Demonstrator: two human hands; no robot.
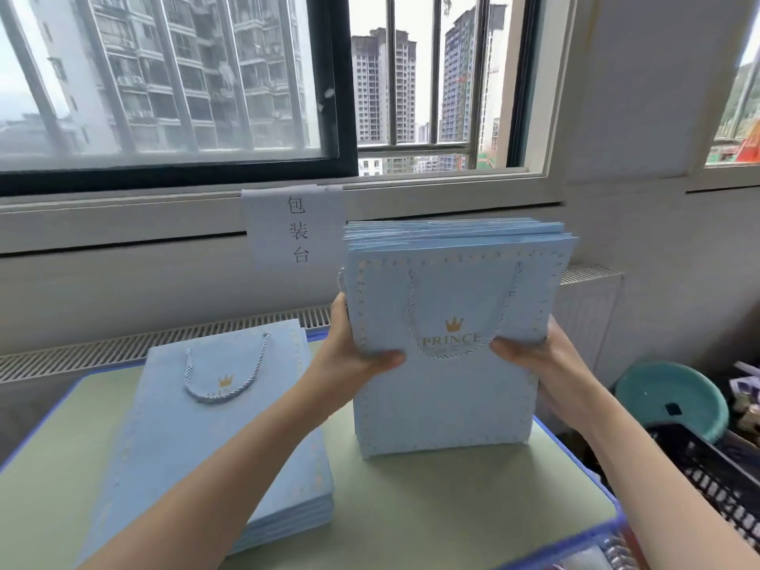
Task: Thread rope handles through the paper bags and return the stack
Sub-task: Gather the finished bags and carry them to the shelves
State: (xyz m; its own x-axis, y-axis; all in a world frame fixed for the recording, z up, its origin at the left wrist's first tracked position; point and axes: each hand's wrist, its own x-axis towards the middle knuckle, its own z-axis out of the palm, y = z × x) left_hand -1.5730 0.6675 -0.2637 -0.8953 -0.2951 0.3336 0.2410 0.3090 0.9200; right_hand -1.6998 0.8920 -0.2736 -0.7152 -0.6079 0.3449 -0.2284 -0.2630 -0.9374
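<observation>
A stack of light-blue paper bags [448, 397] stands upright on its bottom edge on the green table [452, 512], right of centre. The front bag shows a gold crown, the word PRINCE and a blue-white rope handle [415, 322]. My left hand [353, 351] grips the stack's left edge, thumb across the front. My right hand [534, 355] grips the right edge the same way. A second stack of the same bags [197, 454] lies flat at the left, a rope handle [222, 384] on its top bag.
A paper sign [294, 228] with characters hangs on the wall under the window. A teal basin [674, 401] and a black crate [707, 471] stand right of the table. A blue basket edge [575, 545] shows at the bottom right. A radiator grille [123, 347] runs behind the table.
</observation>
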